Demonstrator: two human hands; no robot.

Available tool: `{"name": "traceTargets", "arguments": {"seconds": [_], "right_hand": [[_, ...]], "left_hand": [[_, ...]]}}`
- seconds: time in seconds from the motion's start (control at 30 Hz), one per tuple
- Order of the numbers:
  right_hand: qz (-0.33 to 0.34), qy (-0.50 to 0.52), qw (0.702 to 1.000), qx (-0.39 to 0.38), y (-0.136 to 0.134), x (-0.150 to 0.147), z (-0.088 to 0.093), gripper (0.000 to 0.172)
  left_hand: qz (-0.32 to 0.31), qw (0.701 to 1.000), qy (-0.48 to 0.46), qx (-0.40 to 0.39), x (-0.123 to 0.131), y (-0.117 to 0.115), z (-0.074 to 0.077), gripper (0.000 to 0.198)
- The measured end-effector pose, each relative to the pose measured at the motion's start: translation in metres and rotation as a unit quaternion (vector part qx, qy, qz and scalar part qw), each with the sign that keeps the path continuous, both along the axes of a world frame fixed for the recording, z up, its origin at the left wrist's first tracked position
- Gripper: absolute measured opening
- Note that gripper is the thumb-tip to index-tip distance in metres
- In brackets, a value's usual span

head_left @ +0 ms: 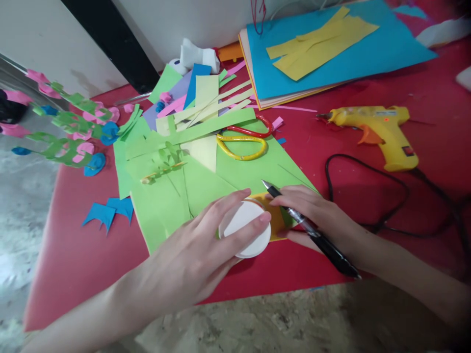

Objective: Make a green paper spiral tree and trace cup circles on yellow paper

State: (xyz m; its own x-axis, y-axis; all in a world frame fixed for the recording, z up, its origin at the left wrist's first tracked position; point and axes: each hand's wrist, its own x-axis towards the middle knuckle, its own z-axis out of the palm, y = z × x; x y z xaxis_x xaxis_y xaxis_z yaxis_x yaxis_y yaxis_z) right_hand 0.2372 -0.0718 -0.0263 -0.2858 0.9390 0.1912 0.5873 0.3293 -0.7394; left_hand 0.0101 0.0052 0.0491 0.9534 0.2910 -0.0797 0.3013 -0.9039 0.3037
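Observation:
My left hand point(206, 245) presses a round white lid point(246, 229) down on a small orange-yellow piece of paper point(275, 220) near the table's front edge. Its fingers curl over the lid's rim. My right hand point(312, 215) rests beside the lid on the same paper and grips a black pen point(312, 230), whose tip points up and to the left, away from the lid. Green paper sheets point(206, 181) lie under and behind both hands.
Red-and-yellow scissors point(245, 139) lie on the green sheets. A yellow glue gun point(382, 132) with a black cord point(368, 196) sits at right. A stack of coloured paper point(331, 49) is at the back. Paper flowers and leaves point(69, 127) hang at left; blue scraps point(108, 211) lie on the red table point(73, 255).

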Motion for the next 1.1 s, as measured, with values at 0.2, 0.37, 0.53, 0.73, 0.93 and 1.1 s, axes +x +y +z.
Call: {"name": "traceTargets", "arguments": {"seconds": [0.2,0.37,0.53,0.73,0.93,1.1], "right_hand": [[-0.004,0.003,1.0,0.009,0.0,0.0,-0.001,0.043],[-0.003,-0.005,1.0,-0.004,-0.001,0.001,0.001,0.042],[-0.012,-0.017,1.0,-0.014,-0.001,-0.001,0.007,0.041],[-0.007,-0.056,0.998,-0.017,-0.005,0.0,0.0,0.042],[-0.014,-0.088,0.996,-0.011,-0.011,0.002,-0.006,0.041],[0.054,-0.128,0.99,0.03,-0.006,0.004,-0.003,0.063]], "left_hand": [[-0.003,1.0,-0.006,-0.012,-0.001,0.001,-0.001,0.06],[-0.007,1.0,-0.002,-0.01,0.001,0.001,-0.001,0.059],[0.004,1.0,-0.002,0.0,0.0,-0.001,0.001,0.054],[-0.028,0.999,-0.028,0.021,0.0,0.002,-0.001,0.051],[-0.007,0.992,-0.102,0.067,0.001,0.001,-0.013,0.037],[0.05,0.984,-0.149,0.09,0.007,-0.001,-0.018,0.029]]}}
